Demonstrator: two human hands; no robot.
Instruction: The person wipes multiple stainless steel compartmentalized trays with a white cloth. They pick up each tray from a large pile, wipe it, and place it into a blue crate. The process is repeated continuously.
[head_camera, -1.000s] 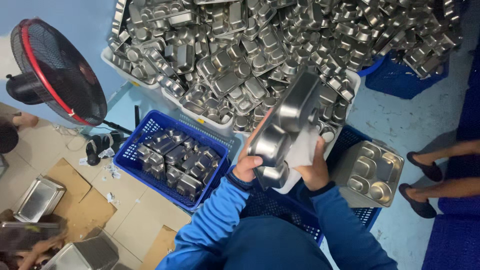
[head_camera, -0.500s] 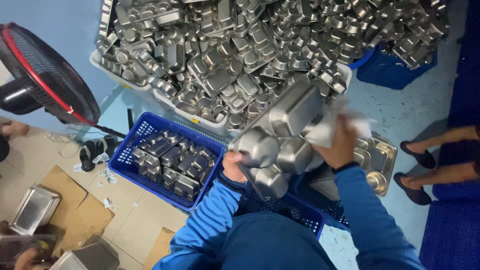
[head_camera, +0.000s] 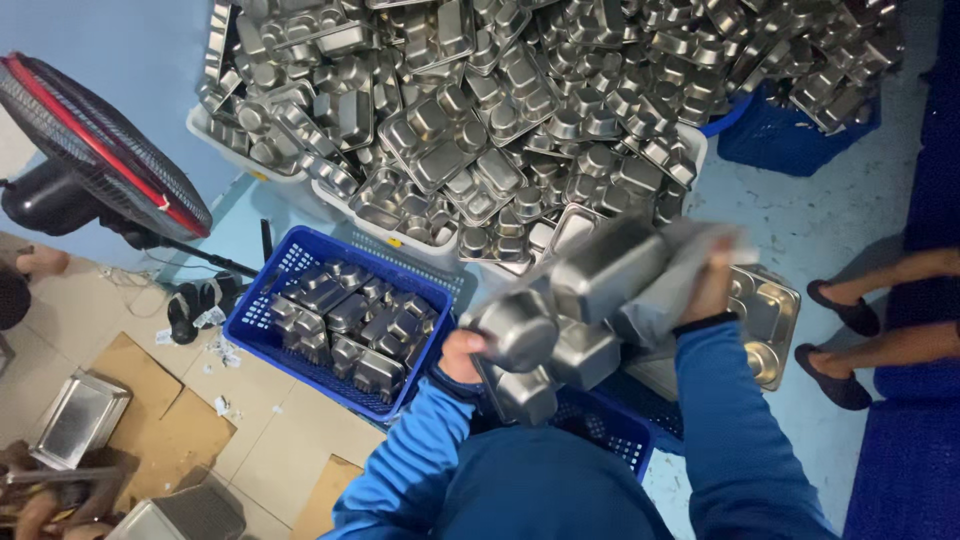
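- Now my left hand (head_camera: 462, 352) grips the steel tray (head_camera: 570, 310) by its low edge, fingers wrapped tight.
- My right hand (head_camera: 712, 285) presses a grey cloth (head_camera: 672, 280) on the tray's top; it is blurry.
- I see the tray tilted up above a blue crate (head_camera: 262, 322) of trays.
- Behind is a big tray pile (head_camera: 520, 110).
- A fan (head_camera: 95, 150) stands at my left.

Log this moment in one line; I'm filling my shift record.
left hand: holds steel tray | right hand: wipes tray with cloth | blue crate beside
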